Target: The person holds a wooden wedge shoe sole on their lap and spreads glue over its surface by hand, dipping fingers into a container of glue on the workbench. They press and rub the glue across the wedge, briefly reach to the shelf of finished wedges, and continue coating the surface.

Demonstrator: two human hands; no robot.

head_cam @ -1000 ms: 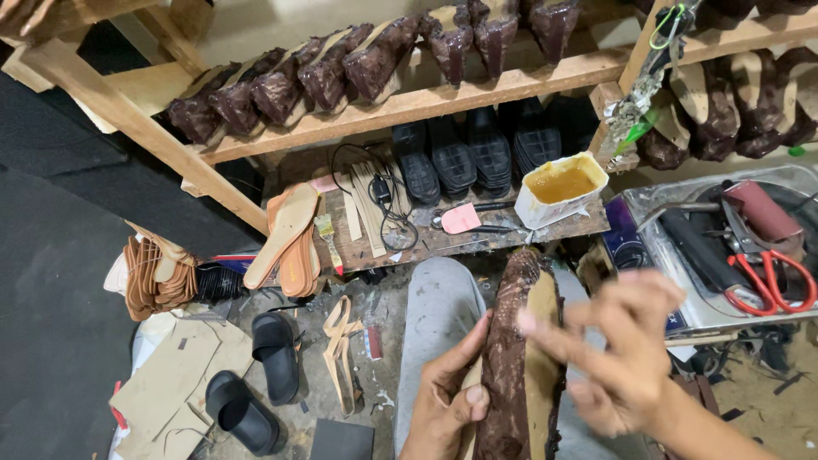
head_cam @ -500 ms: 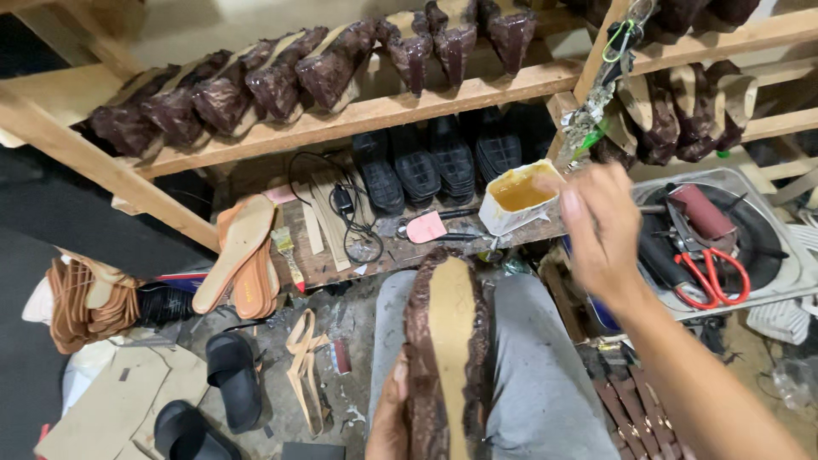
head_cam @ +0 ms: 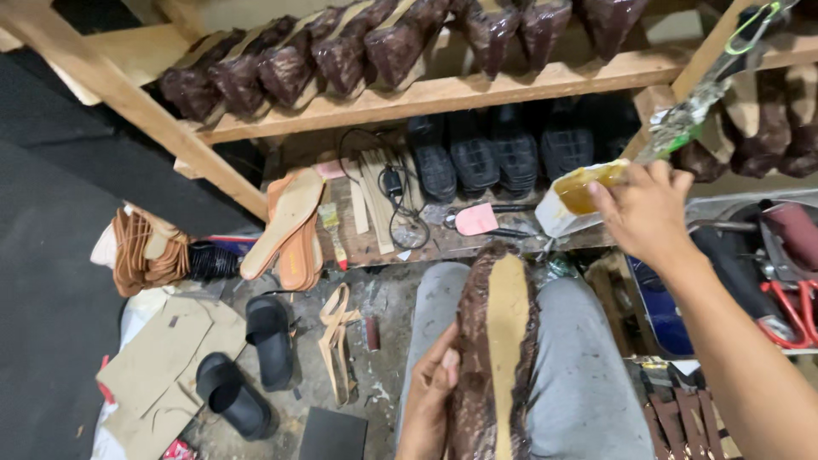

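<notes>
A dark brown shoe upper on a last [head_cam: 494,349], with a tan insole facing up, rests between my knees. My left hand [head_cam: 430,400] holds it along its left side. My right hand [head_cam: 643,209] reaches over the white tub of amber glue [head_cam: 573,194] on the low wooden bench [head_cam: 375,243]; its fingers are bunched at the tub's right rim, and I cannot see what they pinch.
A wooden shelf [head_cam: 443,94] carries a row of dark brown lasted uppers. Black soles [head_cam: 494,158], a pink scraper [head_cam: 475,219], a charger cable and tan insoles [head_cam: 290,226] sit on the bench. Black slippers [head_cam: 247,366] and cardboard lie on the floor. Red-handled scissors [head_cam: 788,302] rest at right.
My right hand left the shoe and moved up and right to the glue tub. The shoe was turned sole-up and now lies steady on my lap.
</notes>
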